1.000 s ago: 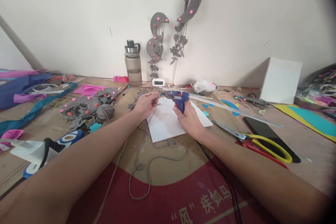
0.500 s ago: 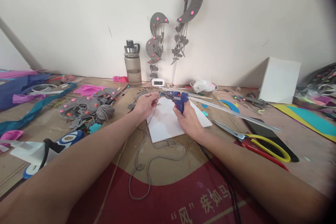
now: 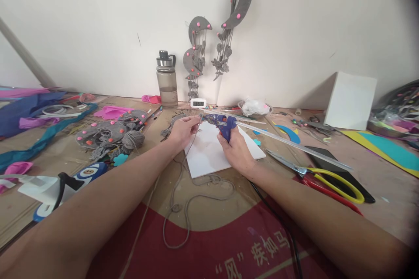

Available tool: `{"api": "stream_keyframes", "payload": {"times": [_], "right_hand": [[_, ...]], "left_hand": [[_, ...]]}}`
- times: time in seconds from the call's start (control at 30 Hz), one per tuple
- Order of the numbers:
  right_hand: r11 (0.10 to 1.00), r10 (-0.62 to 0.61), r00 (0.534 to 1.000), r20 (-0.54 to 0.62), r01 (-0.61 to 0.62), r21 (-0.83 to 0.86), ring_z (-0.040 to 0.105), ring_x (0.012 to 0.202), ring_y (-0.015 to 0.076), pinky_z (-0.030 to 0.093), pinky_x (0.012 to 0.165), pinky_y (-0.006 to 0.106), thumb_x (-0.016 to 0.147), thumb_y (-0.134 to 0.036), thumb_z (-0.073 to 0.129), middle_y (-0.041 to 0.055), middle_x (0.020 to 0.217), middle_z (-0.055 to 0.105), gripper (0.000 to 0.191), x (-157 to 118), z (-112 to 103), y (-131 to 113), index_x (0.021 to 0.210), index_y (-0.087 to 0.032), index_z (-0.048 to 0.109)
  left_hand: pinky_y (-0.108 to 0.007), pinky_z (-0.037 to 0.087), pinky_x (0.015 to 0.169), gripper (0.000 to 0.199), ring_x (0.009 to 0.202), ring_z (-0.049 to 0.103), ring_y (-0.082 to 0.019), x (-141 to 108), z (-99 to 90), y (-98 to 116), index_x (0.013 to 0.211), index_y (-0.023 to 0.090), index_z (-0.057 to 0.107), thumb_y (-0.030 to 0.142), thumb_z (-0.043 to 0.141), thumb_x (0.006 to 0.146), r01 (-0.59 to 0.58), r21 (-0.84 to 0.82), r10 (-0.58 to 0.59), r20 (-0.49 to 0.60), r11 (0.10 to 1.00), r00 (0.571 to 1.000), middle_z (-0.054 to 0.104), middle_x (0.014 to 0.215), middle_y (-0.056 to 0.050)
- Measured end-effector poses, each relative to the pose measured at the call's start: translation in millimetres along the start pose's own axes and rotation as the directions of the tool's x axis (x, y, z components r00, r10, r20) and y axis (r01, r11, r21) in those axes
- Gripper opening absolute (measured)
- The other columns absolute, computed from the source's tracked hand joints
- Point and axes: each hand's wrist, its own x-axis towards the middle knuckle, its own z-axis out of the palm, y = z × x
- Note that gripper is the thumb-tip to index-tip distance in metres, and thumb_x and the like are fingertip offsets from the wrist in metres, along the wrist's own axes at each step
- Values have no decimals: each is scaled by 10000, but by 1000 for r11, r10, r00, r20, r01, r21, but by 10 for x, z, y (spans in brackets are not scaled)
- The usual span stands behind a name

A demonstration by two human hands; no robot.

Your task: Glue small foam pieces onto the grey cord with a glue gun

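Note:
My right hand [image 3: 236,148] is wrapped round the handle of a blue hot glue gun [image 3: 223,124], with a long clear glue stick [image 3: 288,144] sticking out of its back. The gun's nozzle points left, close to the fingertips of my left hand [image 3: 183,131]. Those fingers pinch the end of a grey yarn [image 3: 193,141], whose tail hangs down and loops over the cardboard. Whether another small piece is in the pinch is too small to tell. Beneath both hands lies a white board [image 3: 209,157].
Scissors [image 3: 304,170] and a black phone [image 3: 340,174] lie at right. Grey felt pieces [image 3: 104,135] and a yarn ball [image 3: 133,139] sit at left, near a power strip [image 3: 88,172]. A water bottle [image 3: 167,85], small clock [image 3: 198,103] and hanging crescent moons [image 3: 244,2] are at the back.
The whole view has shifted slightly. Both hands keep their grips, and the nozzle stays close to my left fingertips.

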Motion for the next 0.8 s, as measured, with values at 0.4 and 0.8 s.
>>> {"api": "stream_keyframes", "payload": {"times": [0.4, 0.8], "right_hand": [[1000, 0, 1000, 15, 1, -13, 603, 970, 282, 461, 850, 412, 881, -337, 434, 169, 1078, 645, 365, -4, -2, 9, 1180, -130, 466], [1000, 18, 1000, 24, -18, -3, 604, 920, 269, 464, 824, 400, 871, -329, 432, 153, 1031, 646, 321, -11, -3, -4, 1136, -152, 466]], "left_hand": [[-211, 261, 456, 287, 495, 411, -51, -2, 8, 0, 628, 111, 641, 294, 829, 513, -5, 10, 5, -11, 1000, 1000, 553, 584, -4], [-210, 263, 468, 276, 505, 409, -55, -3, 9, -14, 616, 124, 623, 293, 823, 530, -37, -17, 37, -17, 999, 999, 533, 565, 8]]}}
